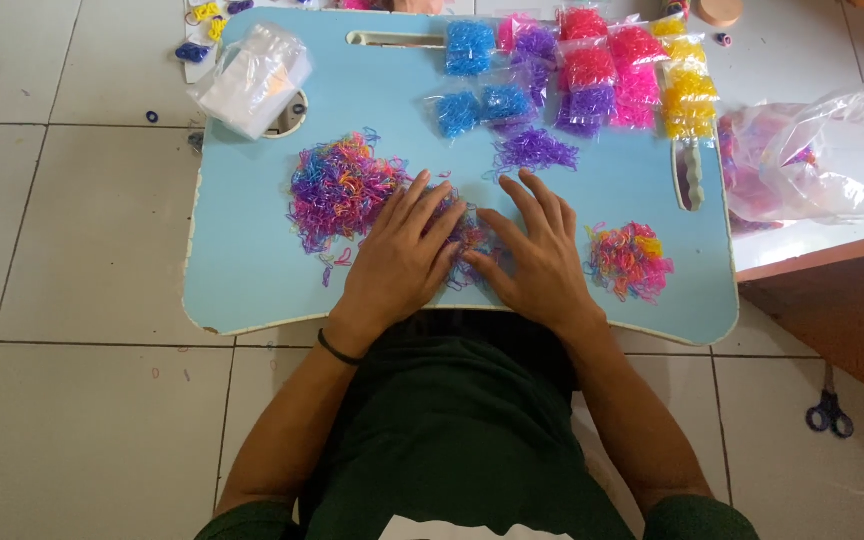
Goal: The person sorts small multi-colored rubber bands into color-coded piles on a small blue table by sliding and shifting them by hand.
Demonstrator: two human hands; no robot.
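1. Two bare hands are laid flat, fingers spread, on a small heap of mixed-colour rubber loops at the front middle of the light blue tabletop; the left hand and right hand are released, with nothing grasped.
2. Sorting or spreading of loops is judged to be the step in hand; picking out single loops calls for a fingertip pinch.
3. Four loose heaps are counted: one large multicolour heap, one purple heap, one pink-and-yellow heap, and the heap under the hands.
4. About ten filled small clear bags are counted at the far edge, though overlap prevents an exact count.
5. One pair of scissors is seen on the floor.
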